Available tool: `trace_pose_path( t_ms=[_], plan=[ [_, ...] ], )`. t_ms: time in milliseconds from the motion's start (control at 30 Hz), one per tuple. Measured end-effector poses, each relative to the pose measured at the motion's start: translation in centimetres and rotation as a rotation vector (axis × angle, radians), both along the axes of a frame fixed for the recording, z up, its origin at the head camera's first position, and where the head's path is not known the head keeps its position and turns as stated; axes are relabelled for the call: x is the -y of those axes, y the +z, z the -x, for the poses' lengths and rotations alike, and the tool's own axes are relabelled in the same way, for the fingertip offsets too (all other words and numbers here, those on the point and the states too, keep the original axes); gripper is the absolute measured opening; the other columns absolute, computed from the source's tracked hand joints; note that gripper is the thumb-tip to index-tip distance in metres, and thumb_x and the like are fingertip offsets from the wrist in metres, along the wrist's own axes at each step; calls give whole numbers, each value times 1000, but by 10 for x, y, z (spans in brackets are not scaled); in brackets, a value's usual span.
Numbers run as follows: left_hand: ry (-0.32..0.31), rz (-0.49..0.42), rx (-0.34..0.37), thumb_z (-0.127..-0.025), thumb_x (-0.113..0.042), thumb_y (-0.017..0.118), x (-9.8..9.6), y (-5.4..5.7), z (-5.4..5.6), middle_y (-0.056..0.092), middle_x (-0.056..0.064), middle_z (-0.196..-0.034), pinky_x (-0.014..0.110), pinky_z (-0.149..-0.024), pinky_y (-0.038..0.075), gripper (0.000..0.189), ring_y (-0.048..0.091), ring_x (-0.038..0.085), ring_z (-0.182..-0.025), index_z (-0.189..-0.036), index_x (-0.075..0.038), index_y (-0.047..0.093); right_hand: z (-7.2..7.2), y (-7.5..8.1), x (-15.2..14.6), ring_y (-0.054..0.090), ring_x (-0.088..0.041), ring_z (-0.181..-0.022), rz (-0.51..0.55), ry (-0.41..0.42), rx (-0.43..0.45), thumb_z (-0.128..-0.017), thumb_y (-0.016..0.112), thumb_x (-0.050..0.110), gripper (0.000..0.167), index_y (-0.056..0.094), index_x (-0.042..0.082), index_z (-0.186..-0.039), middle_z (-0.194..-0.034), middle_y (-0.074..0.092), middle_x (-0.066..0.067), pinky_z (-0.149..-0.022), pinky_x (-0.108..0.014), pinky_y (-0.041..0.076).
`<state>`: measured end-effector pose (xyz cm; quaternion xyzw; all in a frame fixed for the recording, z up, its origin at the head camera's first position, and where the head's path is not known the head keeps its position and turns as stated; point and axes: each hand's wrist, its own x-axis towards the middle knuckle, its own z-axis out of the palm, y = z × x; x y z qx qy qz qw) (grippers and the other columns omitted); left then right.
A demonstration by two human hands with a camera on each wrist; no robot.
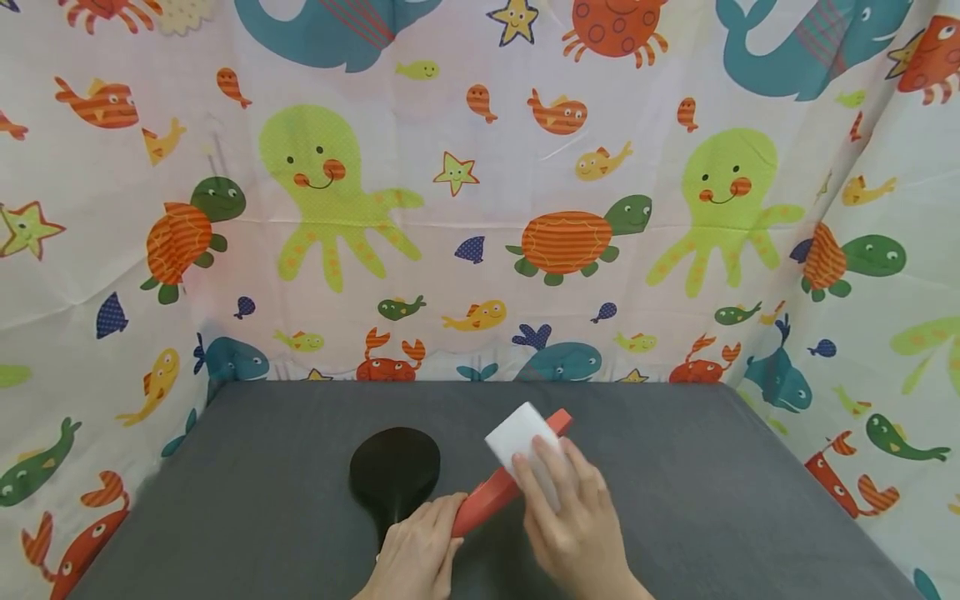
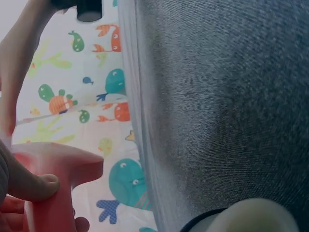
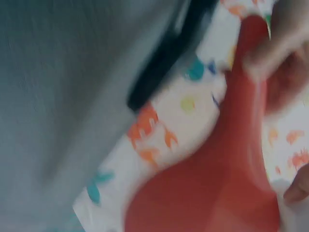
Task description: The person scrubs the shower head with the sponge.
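Note:
My left hand grips the narrow handle of a red paddle-shaped thing, held tilted and nearly edge-on above the table. In the left wrist view its thumb lies across the red handle. My right hand holds a white square pad, like a sponge or folded cloth, against the broad part of the red thing. The right wrist view shows that the red thing widens from handle to head; its other face is hidden. A black round-headed thing with a handle lies left of it, partly behind my left hand.
Dark grey cloth covers the table. A white curtain printed with sea animals hangs behind the table and along both sides. A blurred pale round thing shows at the bottom of the left wrist view.

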<state>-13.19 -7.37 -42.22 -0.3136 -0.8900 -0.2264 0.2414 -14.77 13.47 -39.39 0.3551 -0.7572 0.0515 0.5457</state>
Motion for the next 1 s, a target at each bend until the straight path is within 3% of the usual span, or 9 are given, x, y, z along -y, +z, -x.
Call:
trace_pose_path(
  t_ms=[200,300,433,500,633,733,833,933,1000],
  plan=[
    [-18,-5,-49,-66,0,78,0,-4,1,63,8,-97,27,-60,54,48,60,16,-77,-108,1,56,-5,-20,7,51,-37,-109,-145,60,-12,-90,36,17,38,65,6,-112,-121,57,-18,-78,-40,37],
    [-27,-21,-20,-67,-1,78,-1,-3,1,63,7,-99,28,-62,54,49,60,16,-78,-111,0,56,2,-6,-2,51,-40,-106,-65,81,-2,-90,39,20,37,64,5,-113,-120,56,-20,-77,-43,39],
    [-38,-53,55,-70,-3,78,-1,-2,0,62,6,-102,30,-64,55,51,60,15,-81,-115,-2,55,15,19,-21,50,-42,-100,160,89,72,-91,44,25,38,63,3,-115,-119,55,-24,-72,-47,39],
    [-54,-90,90,-73,-5,76,-2,-1,-1,62,4,-104,31,-66,55,48,60,14,-83,-116,-4,54,22,27,-33,51,-38,-100,302,108,187,-90,47,22,37,62,2,-118,-120,55,-22,-73,-40,41],
    [-137,-242,160,-83,-13,70,-5,-2,-2,63,1,-104,28,-66,53,37,58,10,-81,-117,-8,55,28,30,-53,50,-19,-107,629,161,563,-93,49,7,32,56,2,-124,-124,54,-12,-82,-16,41],
    [-248,-418,301,-89,-18,64,-8,-1,-4,63,2,-102,26,-64,51,32,57,8,-78,-119,-9,54,27,23,-55,53,-11,-102,869,244,859,-97,44,4,29,52,3,-124,-119,55,-5,-81,-15,45],
    [-354,-615,529,-92,-16,59,-9,2,-6,62,10,-106,28,-66,52,34,60,10,-82,-123,-5,52,22,13,-48,56,-11,-92,1042,460,1125,-100,35,8,25,48,6,-121,-112,56,-1,-75,-23,50],
    [-460,-786,771,-95,-12,53,-8,5,-5,58,20,-114,36,-77,54,38,63,15,-92,-129,2,45,14,5,-40,53,-15,-95,1166,881,1376,-100,25,8,28,44,11,-121,-113,52,0,-80,-32,49],
    [-549,-875,902,-97,-9,48,-7,6,-4,54,22,-119,41,-87,50,42,62,17,-99,-135,6,36,9,3,-35,50,-18,-102,1230,1176,1486,-99,16,7,34,40,12,-123,-119,46,-3,-88,-35,46]
  ],
)
